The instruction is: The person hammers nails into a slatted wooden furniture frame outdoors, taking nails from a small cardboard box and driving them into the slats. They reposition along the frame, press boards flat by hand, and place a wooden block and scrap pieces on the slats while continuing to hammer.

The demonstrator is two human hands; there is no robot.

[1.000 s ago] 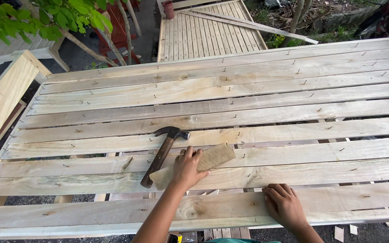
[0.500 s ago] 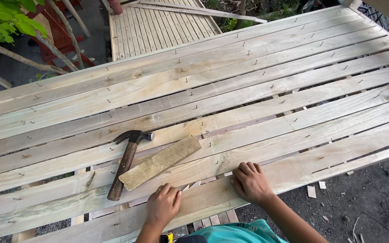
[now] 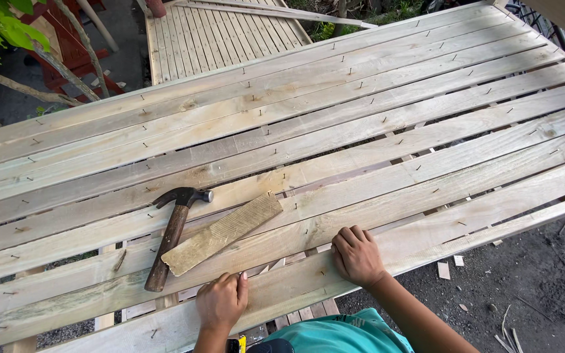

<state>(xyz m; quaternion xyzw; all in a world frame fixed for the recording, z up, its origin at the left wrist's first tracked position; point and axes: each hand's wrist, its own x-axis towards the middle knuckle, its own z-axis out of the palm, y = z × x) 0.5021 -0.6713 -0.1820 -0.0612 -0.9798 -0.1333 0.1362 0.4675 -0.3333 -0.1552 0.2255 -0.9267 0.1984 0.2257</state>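
Both my hands press open and empty on the nearest plank [image 3: 426, 229] of the slatted bench, left hand [image 3: 222, 302] just below the short wood block [image 3: 222, 233] and hammer [image 3: 172, 235], right hand [image 3: 358, 255] further right, seemingly seating the plank; nailing would mean picking up the hammer.

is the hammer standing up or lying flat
Lying flat. The hammer rests on its side across the slats, head away from the person, beside a short wood piece; neither hand touches it.

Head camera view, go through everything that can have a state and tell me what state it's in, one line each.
Left hand: empty, resting on the nearest slat.
Right hand: empty, pressing flat on a slat.
Hammer: lying flat, unheld.
Short wood block: lying loose beside the hammer.
Slatted panel: horizontal, nails standing proud.
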